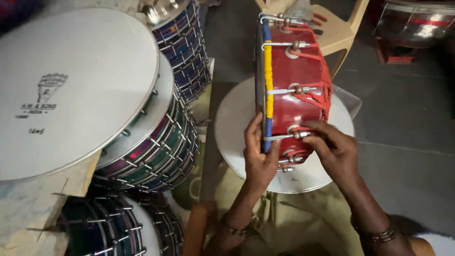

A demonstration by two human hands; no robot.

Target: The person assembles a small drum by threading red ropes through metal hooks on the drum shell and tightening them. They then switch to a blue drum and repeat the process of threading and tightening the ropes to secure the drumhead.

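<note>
Two hands on a red drum held on edge, centre of frame

Two bare hands grip one small red drum, which stands on its edge in the upper centre of the frame, its skin facing left. The drum's lower edge rests on the flat white head of a second drum lying beneath it at centre.

Left hand: fingers curled loosely round the drum's left rim, thumb up along the blue and yellow wrapped hoop. Closed on the rim, not spread.

Right hand: fingers bent in and pinched at one metal tension hook low on the shell, touching the small nut at its end. Whether the nut is actually clamped between fingertips cannot be told; the thumb is hidden.

Shell details: red cord laced in a zigzag down the right side; further metal hooks spaced up the shell, each crossing from rim to cord.

Surroundings: large white-headed drum fills the upper left, overlapping a stack of drums with dark multicoloured shells and many metal rods at left centre. More of the same in the lower left corner. Beige plastic chair behind the red drum at the top. Shiny metal drum in the upper right corner. Grey floor on the right. Beaded bracelets on both wrists
</note>
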